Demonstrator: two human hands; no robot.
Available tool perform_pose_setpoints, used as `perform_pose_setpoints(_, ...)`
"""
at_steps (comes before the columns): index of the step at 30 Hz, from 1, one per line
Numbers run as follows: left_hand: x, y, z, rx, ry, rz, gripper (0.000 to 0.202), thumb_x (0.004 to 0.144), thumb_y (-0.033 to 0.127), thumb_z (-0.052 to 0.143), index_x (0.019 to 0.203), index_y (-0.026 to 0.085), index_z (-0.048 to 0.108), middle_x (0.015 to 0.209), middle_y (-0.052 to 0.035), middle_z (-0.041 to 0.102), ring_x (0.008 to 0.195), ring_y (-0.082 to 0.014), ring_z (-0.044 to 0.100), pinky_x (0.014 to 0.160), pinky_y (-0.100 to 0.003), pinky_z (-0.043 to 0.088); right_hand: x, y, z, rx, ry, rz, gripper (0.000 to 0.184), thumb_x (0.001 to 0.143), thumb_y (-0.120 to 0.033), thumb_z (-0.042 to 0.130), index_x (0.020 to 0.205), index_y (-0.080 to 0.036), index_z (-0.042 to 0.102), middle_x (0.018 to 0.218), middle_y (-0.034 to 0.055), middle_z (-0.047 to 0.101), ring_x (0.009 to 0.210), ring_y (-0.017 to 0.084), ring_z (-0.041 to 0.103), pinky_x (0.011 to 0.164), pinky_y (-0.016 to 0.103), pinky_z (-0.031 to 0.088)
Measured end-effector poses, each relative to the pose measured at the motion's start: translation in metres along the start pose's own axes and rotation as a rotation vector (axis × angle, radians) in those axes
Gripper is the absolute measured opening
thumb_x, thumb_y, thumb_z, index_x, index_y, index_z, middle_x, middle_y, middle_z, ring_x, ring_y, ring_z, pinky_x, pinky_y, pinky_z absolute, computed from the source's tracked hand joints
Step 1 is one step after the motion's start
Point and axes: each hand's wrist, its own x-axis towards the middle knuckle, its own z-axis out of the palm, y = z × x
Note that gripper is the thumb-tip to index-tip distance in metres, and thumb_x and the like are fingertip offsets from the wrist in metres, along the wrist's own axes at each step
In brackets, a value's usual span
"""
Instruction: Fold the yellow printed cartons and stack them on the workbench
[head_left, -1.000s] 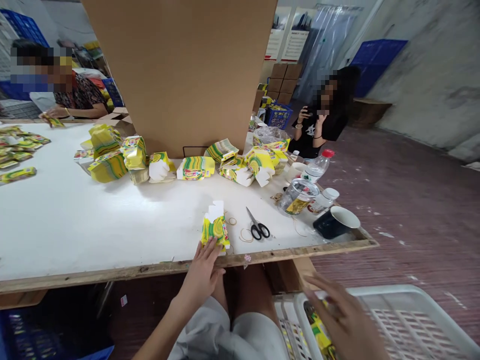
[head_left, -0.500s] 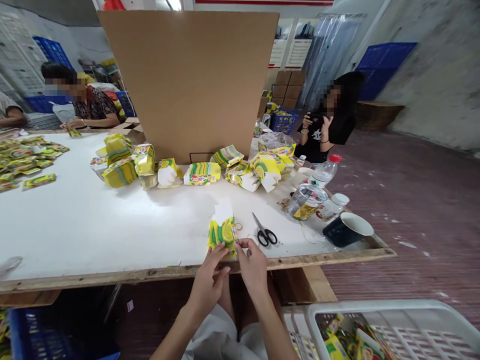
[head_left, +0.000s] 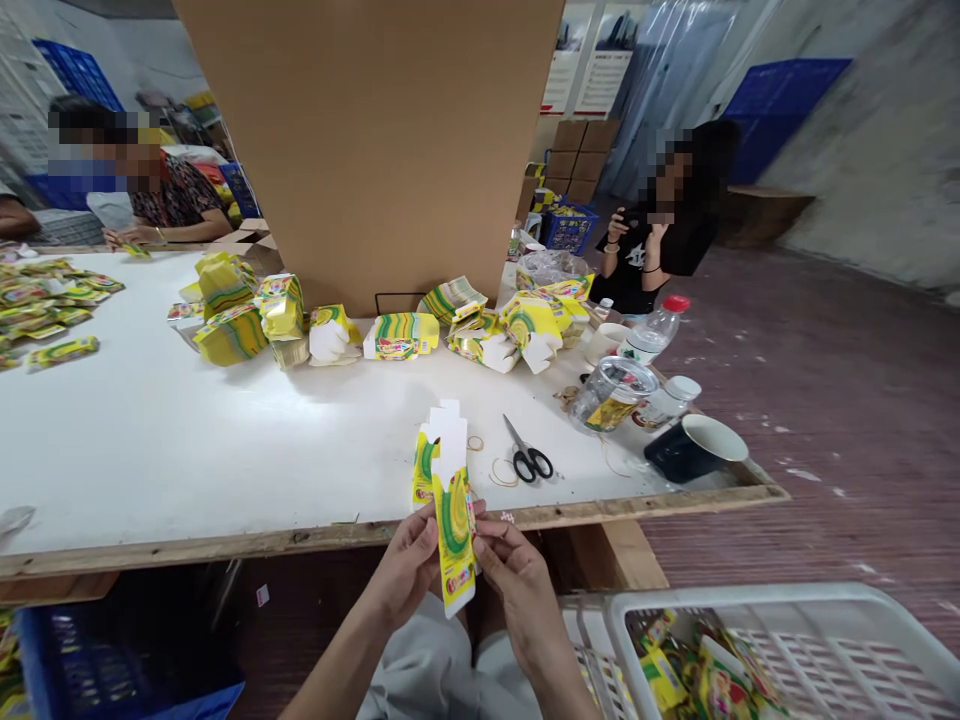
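Note:
My left hand (head_left: 405,570) and my right hand (head_left: 517,580) together pinch a flat yellow-and-green carton (head_left: 454,535), lifted off the table's front edge and held upright over my lap, white flaps on top. A small stack of the same flat cartons (head_left: 424,465) lies on the white table (head_left: 187,450) just beyond my fingers. Scissors (head_left: 528,455) and loose rubber bands (head_left: 495,470) lie to the right of that stack.
Bundles of cartons (head_left: 390,335) line the foot of a tall cardboard sheet (head_left: 367,140). A jar (head_left: 611,395), water bottle (head_left: 651,335) and dark mug (head_left: 686,448) stand at the right edge. A white crate (head_left: 795,650) holds packets lower right. Two people sit beyond the table.
Earlier my left hand rested on the stack while my right hand was over the crate. Both hands then met at the stack, and one carton is now lifted toward me.

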Motion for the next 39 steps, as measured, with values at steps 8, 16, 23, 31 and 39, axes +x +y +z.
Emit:
perform_pose_setpoints(8,0.000,-0.001,-0.002,0.094,0.127,-0.001,0.040,0.073,0.045,0.077,0.101,0.017,0.073,0.094,-0.0109,0.078,0.097,-0.0277,0.071,0.088,-0.039,0.054,-0.003,-0.004,0.003,-0.252,0.031,-0.095,0.034,0.075,-0.048,0.075,0.087,-0.017,0.070,0.088,0.0092,0.075,0.086,0.026,0.068,0.079,0.037,0.055)
perform_pose_setpoints(16,0.003,-0.007,-0.003,0.319,0.258,0.114,0.043,0.076,0.044,0.074,0.107,0.017,0.061,0.094,-0.0075,0.076,0.089,-0.0229,0.070,0.079,-0.032,0.054,-0.005,0.005,0.006,-0.484,0.147,-0.188,0.033,0.082,-0.051,0.065,0.073,-0.020,0.059,0.067,0.0037,0.067,0.062,0.019,0.061,0.058,0.028,0.051)
perform_pose_setpoints(23,-0.007,0.005,0.000,0.496,0.157,0.205,0.066,0.084,0.034,0.067,0.136,0.023,0.029,0.098,-0.0095,0.072,0.085,-0.0213,0.070,0.076,-0.030,0.053,-0.003,-0.007,0.000,-0.599,0.056,-0.303,0.036,0.087,-0.041,0.062,0.116,-0.021,0.060,0.091,0.0048,0.070,0.065,0.016,0.060,0.063,0.026,0.051)
perform_pose_setpoints(31,-0.014,0.011,0.001,0.422,-0.082,0.022,0.035,0.078,0.027,0.074,0.106,0.022,0.054,0.080,-0.0006,0.067,0.074,-0.0160,0.065,0.068,-0.024,0.048,-0.002,-0.040,-0.012,-0.694,-0.144,-0.335,0.023,0.093,-0.038,0.053,0.084,-0.021,0.066,0.075,0.0007,0.065,0.070,0.017,0.061,0.064,0.024,0.046)
perform_pose_setpoints(39,-0.013,0.009,-0.007,0.477,-0.108,0.017,0.055,0.083,0.030,0.069,0.132,0.023,0.047,0.109,-0.0105,0.070,0.099,-0.0241,0.067,0.087,-0.034,0.049,0.002,-0.027,-0.017,-0.512,0.066,-0.322,0.025,0.088,-0.042,0.059,0.103,-0.022,0.056,0.088,0.0043,0.069,0.069,0.017,0.063,0.059,0.025,0.050)
